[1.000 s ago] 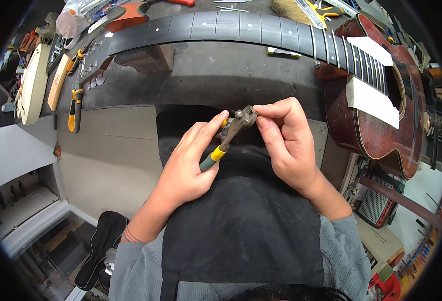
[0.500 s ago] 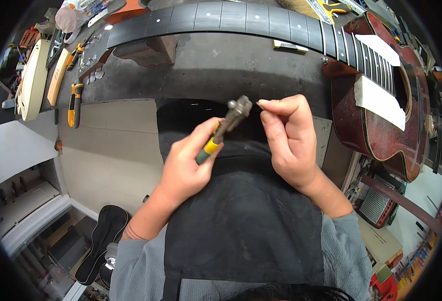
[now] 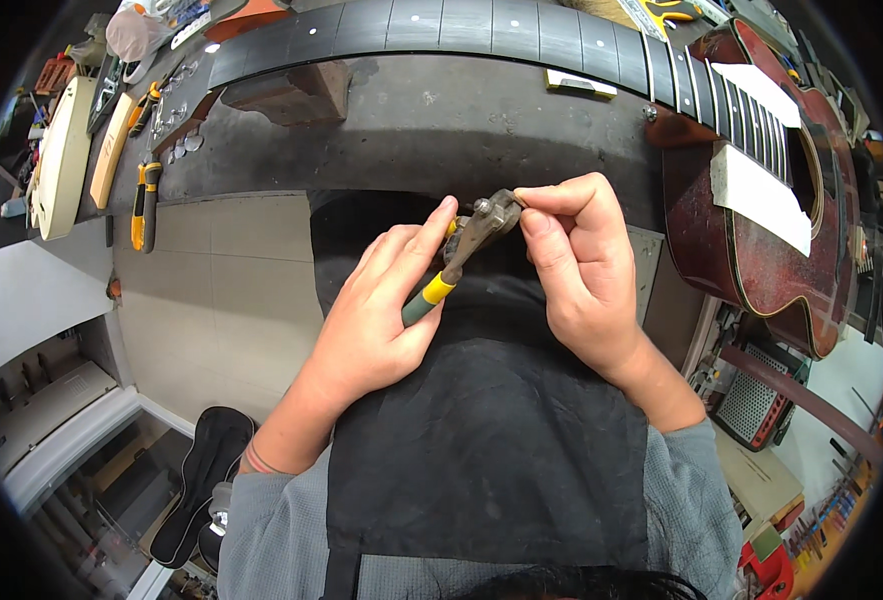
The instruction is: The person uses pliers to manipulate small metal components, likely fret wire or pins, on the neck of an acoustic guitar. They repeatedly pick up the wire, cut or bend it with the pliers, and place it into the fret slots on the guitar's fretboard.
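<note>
My left hand (image 3: 371,315) is wrapped round a pair of pliers (image 3: 476,238) with green and yellow handles, its index finger stretched along them. The metal head points up and right, over my black apron. My right hand (image 3: 591,275) pinches a tiny thin piece of fret wire (image 3: 519,199) between thumb and forefinger, right at the jaws; the fingertips mostly hide it. Beyond both hands lies a dark red acoustic guitar (image 3: 696,215), its black fretboard (image 3: 466,27) stretching left. Metal frets show on the part nearest the body.
A wooden neck support (image 3: 296,95) stands on the dark workbench (image 3: 431,110). Yellow-and-black pliers (image 3: 146,207) lie at its left edge, near a cream guitar body (image 3: 66,160). White sheets (image 3: 756,203) cover parts of the guitar top. A small box (image 3: 579,85) sits below the fretboard.
The pliers have moved slightly right, so their head now meets the wire at my right fingertips. Their handles have spread and my left index finger has straightened. My right hand has risen slightly.
</note>
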The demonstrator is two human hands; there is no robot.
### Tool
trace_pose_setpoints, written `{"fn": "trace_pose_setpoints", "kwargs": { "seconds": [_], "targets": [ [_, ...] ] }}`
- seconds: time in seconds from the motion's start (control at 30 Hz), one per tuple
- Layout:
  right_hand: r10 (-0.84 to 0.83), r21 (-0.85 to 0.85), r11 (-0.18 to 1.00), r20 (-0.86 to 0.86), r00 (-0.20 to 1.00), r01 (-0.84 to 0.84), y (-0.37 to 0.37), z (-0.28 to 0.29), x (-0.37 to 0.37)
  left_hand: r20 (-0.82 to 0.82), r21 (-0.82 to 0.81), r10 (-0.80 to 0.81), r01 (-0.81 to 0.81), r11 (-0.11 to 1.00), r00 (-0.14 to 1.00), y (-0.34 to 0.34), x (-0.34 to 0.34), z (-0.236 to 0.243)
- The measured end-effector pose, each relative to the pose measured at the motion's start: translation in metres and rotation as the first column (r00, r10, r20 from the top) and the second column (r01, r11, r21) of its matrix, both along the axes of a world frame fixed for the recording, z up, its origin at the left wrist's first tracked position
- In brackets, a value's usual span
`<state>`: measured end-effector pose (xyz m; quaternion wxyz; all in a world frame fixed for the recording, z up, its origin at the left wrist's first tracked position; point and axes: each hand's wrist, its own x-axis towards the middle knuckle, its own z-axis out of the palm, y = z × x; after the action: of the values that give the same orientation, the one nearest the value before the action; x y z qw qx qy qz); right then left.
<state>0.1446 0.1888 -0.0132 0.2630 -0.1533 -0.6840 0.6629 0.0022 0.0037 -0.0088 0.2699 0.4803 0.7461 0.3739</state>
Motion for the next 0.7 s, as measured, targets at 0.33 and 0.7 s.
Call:
{"fn": "trace_pose_setpoints", "kwargs": {
  "seconds": [0.33, 0.7],
  "targets": [
    [-0.011, 0.164, 0.986, 0.003, 1.000, 0.010, 0.001, -0.008, -0.001, 0.022, -0.015, 0.019, -0.019, 1.000, 1.000, -0.004, 0.000, -0.002],
    [-0.068, 0.293, 0.954, -0.008, 0.998, 0.067, 0.000, -0.014, -0.002, 0.049, 0.179, 0.153, -0.159, 0.971, 0.987, -0.009, 0.009, -0.024]
  ]
}}
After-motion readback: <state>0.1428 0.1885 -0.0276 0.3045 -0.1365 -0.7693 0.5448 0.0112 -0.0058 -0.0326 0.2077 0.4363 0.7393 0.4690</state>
